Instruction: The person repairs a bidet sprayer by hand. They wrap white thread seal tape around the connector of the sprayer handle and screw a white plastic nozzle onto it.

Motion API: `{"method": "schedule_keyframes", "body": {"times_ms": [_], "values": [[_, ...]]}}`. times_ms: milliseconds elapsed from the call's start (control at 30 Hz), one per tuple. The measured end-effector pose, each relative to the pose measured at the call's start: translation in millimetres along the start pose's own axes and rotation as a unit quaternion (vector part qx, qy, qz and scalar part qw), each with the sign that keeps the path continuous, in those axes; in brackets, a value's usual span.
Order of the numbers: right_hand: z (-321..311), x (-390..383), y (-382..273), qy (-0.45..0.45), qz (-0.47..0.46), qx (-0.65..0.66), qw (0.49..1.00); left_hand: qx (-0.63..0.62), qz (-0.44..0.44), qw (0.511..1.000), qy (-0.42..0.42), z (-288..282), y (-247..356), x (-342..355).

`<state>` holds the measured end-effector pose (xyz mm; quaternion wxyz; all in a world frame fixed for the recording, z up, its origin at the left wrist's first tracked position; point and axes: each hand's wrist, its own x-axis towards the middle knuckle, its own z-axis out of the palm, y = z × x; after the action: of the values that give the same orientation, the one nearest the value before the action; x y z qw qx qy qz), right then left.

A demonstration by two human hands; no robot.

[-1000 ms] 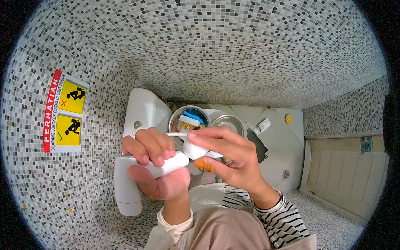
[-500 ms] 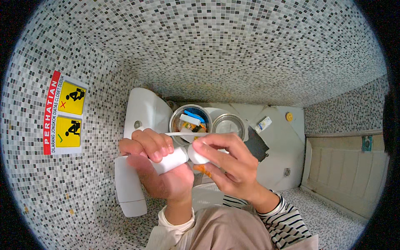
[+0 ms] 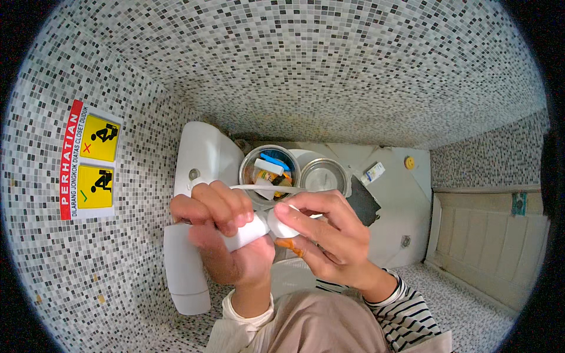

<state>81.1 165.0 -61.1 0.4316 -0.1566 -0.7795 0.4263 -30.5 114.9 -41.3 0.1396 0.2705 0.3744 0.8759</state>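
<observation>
Since tiled wall [image 3: 329, 76] fills most of the view, go by the clock from where the hands meet: toilet cistern [image 3: 203, 154] up at 11, metal bowl [image 3: 242, 167] with the blue and white bits in it at 12, second metal bowl [image 3: 321, 176] at about 2. Now the stuff actually in hand. Biggest is the white body [image 3: 185, 265], out past the left hand [image 3: 226, 253] at 7 to 8 o'clock from those fingers, with its own length running roughly 12 to 6. Looks like one unit with the white handle [image 3: 250, 231], but the left hand covers the join so I can't swear to it. Left fingers are wrapped snugly round that handle, and its long axis points between 2 and 3, pretty much straight at the right hand [image 3: 332, 241]. Right fingers are pinched close on a small rounded white end piece [image 3: 281, 225], sitting at 3 o'clock off the handle's tip. That's the relation that matters imo: those two are nearly in line, and the right hand is the one at the tip. Touching or a hair apart? Can't tell. Smallest bit: an orange patch [image 3: 288, 244] on the right thumb.
</observation>
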Motion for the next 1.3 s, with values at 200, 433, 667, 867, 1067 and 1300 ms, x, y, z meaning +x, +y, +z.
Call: {"method": "schedule_keyframes", "body": {"times_ms": [200, 433, 667, 867, 1067, 1300], "values": [[1, 3, 0, 0.001, -0.015, -0.015, 1.000, -0.021, 0.014, 0.998, -0.058, -4, -5, 2], [3, 9, 3, 0.006, -0.007, -0.021, 1.000, -0.017, 0.011, 0.998, -0.054, -5, -7, 3], [1, 6, 1, -0.004, -0.006, -0.034, 0.999, -0.007, -0.007, 1.000, -0.022, -1, -5, 3], [2, 3, -2, 0.007, -0.017, -0.025, 1.000, -0.035, 0.003, 0.998, -0.053, -3, -8, 4], [7, 0, -2, 0.008, -0.026, -0.028, 0.999, -0.033, 0.016, 0.998, -0.057, -7, -9, 7], [10, 4, -3, 0.027, -0.032, -0.035, 0.999, -0.031, 0.025, 0.998, -0.056, -4, -7, 4]]}}
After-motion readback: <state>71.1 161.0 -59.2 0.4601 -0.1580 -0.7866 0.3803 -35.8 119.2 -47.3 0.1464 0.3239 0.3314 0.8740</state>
